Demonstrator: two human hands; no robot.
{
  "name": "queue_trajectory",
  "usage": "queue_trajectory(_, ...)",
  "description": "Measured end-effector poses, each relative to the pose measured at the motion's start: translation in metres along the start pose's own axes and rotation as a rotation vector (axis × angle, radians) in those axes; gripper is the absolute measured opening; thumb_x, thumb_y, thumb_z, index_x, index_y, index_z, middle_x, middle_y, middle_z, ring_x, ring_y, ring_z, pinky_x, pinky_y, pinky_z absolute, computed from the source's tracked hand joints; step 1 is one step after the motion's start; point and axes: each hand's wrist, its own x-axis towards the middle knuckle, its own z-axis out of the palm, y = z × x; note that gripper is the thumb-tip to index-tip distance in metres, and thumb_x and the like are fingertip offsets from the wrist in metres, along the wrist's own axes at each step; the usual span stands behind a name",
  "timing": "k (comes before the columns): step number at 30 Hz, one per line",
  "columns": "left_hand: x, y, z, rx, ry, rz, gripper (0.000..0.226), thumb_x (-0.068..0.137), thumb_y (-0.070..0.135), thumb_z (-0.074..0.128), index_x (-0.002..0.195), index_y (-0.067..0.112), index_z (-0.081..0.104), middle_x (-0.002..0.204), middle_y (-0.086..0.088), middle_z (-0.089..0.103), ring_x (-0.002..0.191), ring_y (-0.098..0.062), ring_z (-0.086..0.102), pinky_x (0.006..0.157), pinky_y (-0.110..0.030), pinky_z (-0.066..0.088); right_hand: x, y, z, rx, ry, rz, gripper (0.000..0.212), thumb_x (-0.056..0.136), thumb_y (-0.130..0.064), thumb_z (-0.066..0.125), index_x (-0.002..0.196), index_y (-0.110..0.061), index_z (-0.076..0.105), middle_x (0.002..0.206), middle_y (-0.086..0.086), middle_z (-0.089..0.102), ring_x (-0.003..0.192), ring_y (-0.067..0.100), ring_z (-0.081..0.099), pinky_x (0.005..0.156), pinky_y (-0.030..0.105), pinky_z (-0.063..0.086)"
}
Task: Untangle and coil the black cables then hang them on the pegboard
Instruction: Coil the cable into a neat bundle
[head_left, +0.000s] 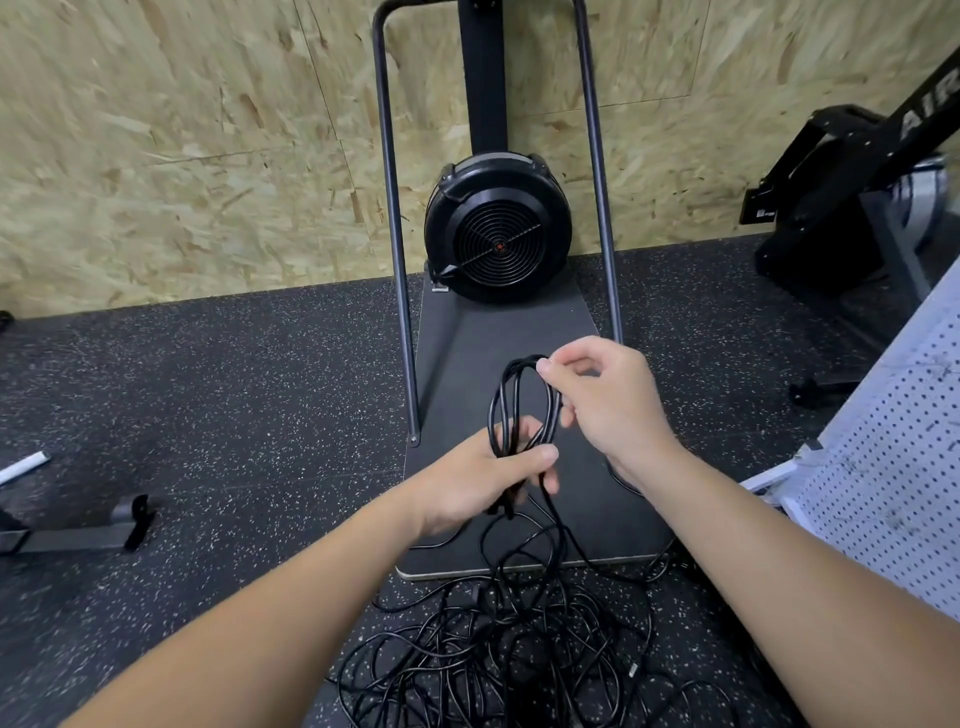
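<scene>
1. Here the left hand (480, 475) grips the lower part of a small coil (522, 405) of black cable, thumb laid across the strands.
2. The right hand (605, 402) pinches the top of that coil between thumb and forefinger, just above and beside the left hand.
3. From the left hand, strands drop to a tangled heap of black cables (519, 660) on the speckled floor (208, 415), below and between both forearms.
4. The heap lies against the near edge of a dark platform (498, 338) carrying a round black fan unit (497, 228).
5. A white pegboard (893, 467) leans at the right, well apart from the hands.
</scene>
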Motion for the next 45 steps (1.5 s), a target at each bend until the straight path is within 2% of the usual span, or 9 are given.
queue_trajectory(3,0.001,0.000,0.003,0.031,0.034,0.040,0.025,0.115,0.028,0.057,0.093,0.019,0.051,0.078,-0.004,0.061,0.079,-0.021,0.057,0.080,-0.034,0.047,0.003,0.006,-0.006,-0.275,0.028,-0.073,0.027,0.099,-0.047,0.077,0.118,-0.028,0.072,0.118,-0.011,0.065,0.091,0.010,0.069,0.087,0.025,0.052)
queue_trajectory(6,0.003,-0.002,0.004,-0.053,-0.016,0.035,0.029,0.114,0.022,0.061,0.097,0.002,0.049,0.073,-0.008,0.052,0.077,-0.029,0.061,0.100,-0.055,0.057,0.003,0.005,-0.004,-0.036,-0.246,0.214,0.043,0.110,-0.054,0.057,0.110,-0.015,0.076,0.105,-0.002,0.078,0.100,0.019,0.076,0.100,0.039,0.058)
queue_trajectory(12,0.002,0.001,0.005,-0.092,-0.062,-0.045,0.025,0.110,0.023,0.067,0.088,0.015,0.057,0.071,-0.008,0.049,0.058,-0.019,0.035,0.057,-0.034,0.042,0.001,0.001,-0.001,0.345,-0.377,0.354,0.043,0.099,-0.052,0.076,0.074,-0.020,0.063,0.080,0.002,0.062,0.088,0.023,0.059,0.092,0.042,0.045)
queue_trajectory(19,0.002,0.011,0.016,-0.292,-0.102,-0.082,0.039,0.116,0.041,0.048,0.105,0.008,0.067,0.069,-0.002,0.042,0.059,-0.015,0.037,0.072,-0.035,0.057,-0.001,-0.015,0.000,0.792,-0.215,0.446,0.040,0.102,-0.032,0.077,0.126,-0.001,0.069,0.124,0.008,0.080,0.121,0.024,0.076,0.116,0.042,0.052)
queue_trajectory(22,0.001,0.012,0.022,-0.342,-0.206,-0.078,0.041,0.117,0.040,0.049,0.085,0.016,0.059,0.070,-0.003,0.031,0.068,-0.021,0.046,0.094,-0.049,0.059,-0.003,-0.025,0.001,0.990,-0.199,0.484,0.024,0.103,-0.024,0.076,0.105,-0.002,0.066,0.094,0.006,0.074,0.093,0.019,0.078,0.094,0.041,0.064)
queue_trajectory(25,-0.002,0.015,0.026,-0.269,-0.211,-0.087,0.031,0.116,0.034,0.054,0.094,0.012,0.051,0.070,-0.001,0.036,0.059,-0.016,0.041,0.067,-0.036,0.054,0.001,-0.028,-0.001,0.902,-0.143,0.546,0.025,0.103,-0.027,0.077,0.091,-0.012,0.061,0.075,0.001,0.057,0.061,0.014,0.057,0.065,0.031,0.059)
queue_trajectory(32,-0.002,0.014,0.034,-0.168,-0.093,-0.021,0.029,0.117,0.034,0.051,0.112,0.006,0.058,0.073,-0.006,0.046,0.058,-0.020,0.044,0.057,-0.037,0.048,0.006,-0.018,-0.003,0.771,-0.072,0.500,0.027,0.103,-0.027,0.078,0.093,-0.007,0.063,0.071,0.004,0.060,0.062,0.017,0.062,0.067,0.035,0.061)
queue_trajectory(39,-0.002,0.016,0.028,-0.237,-0.209,-0.120,0.049,0.117,0.044,0.042,0.117,0.003,0.068,0.077,-0.012,0.063,0.107,-0.041,0.078,0.111,-0.050,0.053,0.001,-0.019,0.004,0.713,-0.082,0.432,0.032,0.102,-0.026,0.079,0.099,0.001,0.063,0.084,0.013,0.065,0.074,0.026,0.075,0.078,0.042,0.067)
queue_trajectory(45,0.003,0.002,0.035,-0.339,-0.115,-0.052,0.020,0.116,0.032,0.054,0.119,0.020,0.070,0.086,-0.006,0.056,0.061,-0.015,0.039,0.061,-0.032,0.041,0.000,-0.017,0.003,0.633,-0.055,0.409,0.037,0.101,-0.028,0.080,0.101,0.005,0.064,0.086,0.016,0.071,0.082,0.032,0.081,0.082,0.046,0.069)
